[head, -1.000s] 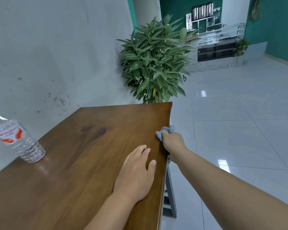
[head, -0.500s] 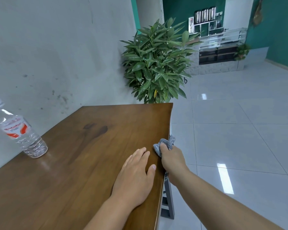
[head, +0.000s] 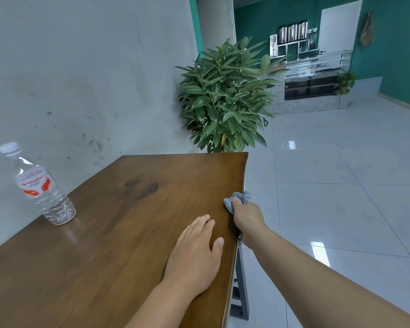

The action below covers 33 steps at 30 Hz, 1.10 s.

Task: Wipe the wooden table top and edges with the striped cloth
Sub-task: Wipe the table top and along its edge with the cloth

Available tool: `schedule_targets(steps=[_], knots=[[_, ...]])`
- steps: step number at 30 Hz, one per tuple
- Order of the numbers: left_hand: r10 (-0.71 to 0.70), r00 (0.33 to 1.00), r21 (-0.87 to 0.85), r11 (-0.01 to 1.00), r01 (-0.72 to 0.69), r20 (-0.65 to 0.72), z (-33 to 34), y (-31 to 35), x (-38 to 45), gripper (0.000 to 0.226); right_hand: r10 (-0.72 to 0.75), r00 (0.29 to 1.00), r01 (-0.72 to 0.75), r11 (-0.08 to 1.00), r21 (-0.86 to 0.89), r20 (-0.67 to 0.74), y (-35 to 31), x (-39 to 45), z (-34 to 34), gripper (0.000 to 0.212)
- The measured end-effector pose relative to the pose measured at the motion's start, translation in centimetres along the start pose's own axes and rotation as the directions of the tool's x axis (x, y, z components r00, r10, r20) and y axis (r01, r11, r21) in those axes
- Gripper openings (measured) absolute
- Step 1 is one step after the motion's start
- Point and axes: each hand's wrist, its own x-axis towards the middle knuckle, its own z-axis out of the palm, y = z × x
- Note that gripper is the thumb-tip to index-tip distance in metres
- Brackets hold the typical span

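My right hand (head: 247, 217) is curled tight around the cloth (head: 237, 201), which is bunched into a small grey wad and pressed against the right-hand edge of the table (head: 133, 233), partway along it. My thumb sits on top near the rim and my fingers wrap down over the side; how far they reach under the edge I cannot tell, since my own wrist hides that part. My left hand (head: 195, 253) lies flat and spread on the table top just beside the same edge, holding nothing, only steadying me.

The first risk I see is the cloth itself. It is so crumpled that only a little of it meets the wood, so a pass along the edge could leave streaks or skip the underside lip. If I loosen my grip to spread it, it could slip off the rim and fall to the tiled floor (head: 341, 197).

The second risk is my left hand: it rests close to the path of the cloth toward me, so I may bump into it or wipe around it and leave a patch untouched.

The bottle (head: 37, 185) stands upright near the wall side, well apart from both hands. It looks nearly empty and light, so a broad sweep across the top later could knock it over.
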Motion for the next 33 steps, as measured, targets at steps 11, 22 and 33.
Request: schedule_targets(steps=[11,22,33], knots=[[-0.006,1.000,0.005,1.000,0.006,0.009,-0.2,0.2,-1.1,0.054,-0.059,0.998,0.059,0.998,-0.006,-0.007,3.1,-3.4,0.3,0.025],[-0.031,0.999,-0.010,0.999,0.031,0.018,-0.4,0.5,-1.2,0.052,-0.004,1.000,0.005,0.999,-0.039,0.013,0.7,-0.7,0.2,0.049],[-0.082,0.996,0.024,0.996,0.082,0.022,-0.4,1.0,-2.9,0.054,-0.059,0.996,0.059,0.998,0.011,0.070,4.3,-6.6,-0.4,0.027]])
